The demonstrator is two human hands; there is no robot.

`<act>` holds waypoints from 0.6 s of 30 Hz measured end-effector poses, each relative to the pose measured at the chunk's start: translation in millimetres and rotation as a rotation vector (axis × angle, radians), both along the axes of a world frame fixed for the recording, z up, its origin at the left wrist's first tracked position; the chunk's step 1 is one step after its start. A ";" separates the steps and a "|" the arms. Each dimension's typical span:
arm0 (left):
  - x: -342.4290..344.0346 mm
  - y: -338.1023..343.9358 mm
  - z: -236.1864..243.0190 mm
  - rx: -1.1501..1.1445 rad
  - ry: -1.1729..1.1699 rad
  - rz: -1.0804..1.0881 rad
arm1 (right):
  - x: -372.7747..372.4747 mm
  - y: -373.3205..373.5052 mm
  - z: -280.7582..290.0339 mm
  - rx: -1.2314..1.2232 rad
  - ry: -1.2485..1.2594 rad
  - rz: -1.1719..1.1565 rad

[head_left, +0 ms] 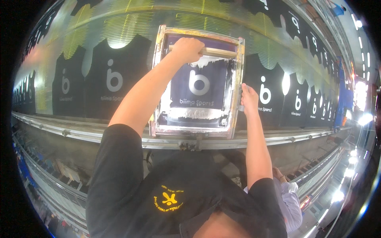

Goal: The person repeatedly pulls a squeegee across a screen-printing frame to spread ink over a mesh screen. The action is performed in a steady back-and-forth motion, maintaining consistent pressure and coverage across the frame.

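A screen-printing frame (pixel 158 51) with white-smeared edges lies over dark fabric panels on the long printing bed, a pale logo showing through its mesh. My left hand (pixel 188 50) is closed on the wooden squeegee (pixel 220 52) across the upper part of the screen, white ink (pixel 204 61) just below it. My right hand (pixel 249 97) grips the right side of the frame. Lighter ink also lies along the mesh's lower end.
Rows of dark vest-shaped panels (pixel 103 87) with white prints line the sloped bed on both sides. A metal rail (pixel 87 134) runs along the near edge. Another person (pixel 289 206) in pale clothing is behind me at lower right; a blue-clad figure (pixel 338 10) shows top right.
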State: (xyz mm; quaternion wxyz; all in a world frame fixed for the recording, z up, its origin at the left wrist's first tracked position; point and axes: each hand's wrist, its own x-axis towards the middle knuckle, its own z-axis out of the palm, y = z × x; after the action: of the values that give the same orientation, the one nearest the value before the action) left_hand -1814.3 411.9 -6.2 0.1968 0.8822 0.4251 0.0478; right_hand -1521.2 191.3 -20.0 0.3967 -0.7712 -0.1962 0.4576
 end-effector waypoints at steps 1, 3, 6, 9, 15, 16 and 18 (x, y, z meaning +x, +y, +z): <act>-1.5 -8.1 8.5 -0.003 -0.028 0.007 | -0.9 -0.9 7.1 0.002 -0.008 -0.007; -8.1 -32.5 16.2 0.009 -0.065 0.027 | -4.2 1.3 21.6 0.011 -0.018 -0.008; -21.0 -87.4 10.2 0.068 -0.099 0.042 | -8.5 4.2 38.1 0.023 -0.066 -0.013; -37.9 -180.4 -17.6 0.139 -0.101 -0.030 | -8.7 2.8 42.2 0.103 -0.040 0.023; -60.5 -332.8 -16.0 0.318 -0.343 0.073 | -9.0 2.8 30.7 0.288 -0.110 0.044; -62.4 -336.6 -12.6 0.267 -0.313 0.064 | -4.6 1.1 25.4 0.378 -0.144 0.017; -78.9 -322.7 3.3 0.155 -0.202 -0.003 | -30.4 6.5 40.0 0.481 -0.148 -0.070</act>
State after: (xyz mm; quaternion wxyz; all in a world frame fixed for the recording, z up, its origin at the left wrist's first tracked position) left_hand -1893.2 89.3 -2.9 0.1698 0.8860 0.3969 0.1689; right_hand -1551.6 197.8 20.1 0.5690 -0.6923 -0.3010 0.3262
